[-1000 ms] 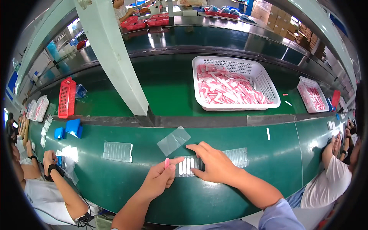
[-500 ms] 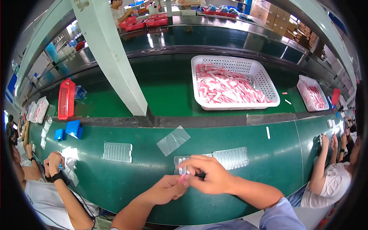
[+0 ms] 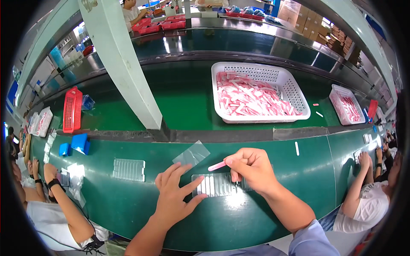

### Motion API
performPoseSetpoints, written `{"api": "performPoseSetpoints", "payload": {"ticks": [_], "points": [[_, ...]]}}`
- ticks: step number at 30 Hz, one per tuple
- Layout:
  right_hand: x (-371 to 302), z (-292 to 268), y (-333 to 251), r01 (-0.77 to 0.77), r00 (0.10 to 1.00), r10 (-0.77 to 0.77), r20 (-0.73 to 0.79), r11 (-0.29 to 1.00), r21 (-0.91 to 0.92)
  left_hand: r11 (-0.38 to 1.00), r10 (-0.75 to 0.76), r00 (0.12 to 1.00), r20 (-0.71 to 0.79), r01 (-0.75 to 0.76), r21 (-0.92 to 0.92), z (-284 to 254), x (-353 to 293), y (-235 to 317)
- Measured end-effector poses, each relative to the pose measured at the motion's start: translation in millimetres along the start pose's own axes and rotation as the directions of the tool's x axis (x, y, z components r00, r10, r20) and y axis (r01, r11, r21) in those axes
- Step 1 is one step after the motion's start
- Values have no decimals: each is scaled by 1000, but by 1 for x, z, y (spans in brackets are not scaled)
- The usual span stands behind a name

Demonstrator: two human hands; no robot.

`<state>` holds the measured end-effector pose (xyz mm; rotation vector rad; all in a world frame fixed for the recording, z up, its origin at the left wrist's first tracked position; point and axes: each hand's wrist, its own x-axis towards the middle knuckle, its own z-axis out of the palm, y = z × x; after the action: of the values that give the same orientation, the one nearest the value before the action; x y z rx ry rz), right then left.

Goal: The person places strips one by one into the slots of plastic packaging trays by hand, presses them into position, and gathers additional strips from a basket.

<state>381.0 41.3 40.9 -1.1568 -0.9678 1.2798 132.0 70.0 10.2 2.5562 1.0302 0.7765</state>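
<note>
My right hand pinches a slim pink-and-white stick between thumb and forefinger, above a clear ribbed plastic tray. White strips fill several slots at the tray's left end. A small dark tip shows below my right fingers; I cannot make out what it belongs to. My left hand is open, fingers spread, thumb and forefinger at the tray's left end; whether they touch it I cannot tell. Just beyond my left fingertips lies a flat piece of clear film.
A second clear tray lies to the left, a loose white stick to the right. Behind the raised ledge stands a white basket of pink-and-white sticks. A pale post rises left of it. Co-workers sit on both sides.
My hands have come apart. The left has opened and moved left and up; the right has moved right and up with the stick, uncovering the tray's filled slots.
</note>
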Motion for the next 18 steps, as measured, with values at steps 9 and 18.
{"api": "performPoseSetpoints", "payload": {"ticks": [9,18], "points": [[6,-15,10,28,954,80,290,936,-351,993,112,994,-12,-113,-28,0,-2,-9],[-1,7,22,330,944,-150,294,408,-851,896,-130,925,-356,-44,-442,3,4,4]]}}
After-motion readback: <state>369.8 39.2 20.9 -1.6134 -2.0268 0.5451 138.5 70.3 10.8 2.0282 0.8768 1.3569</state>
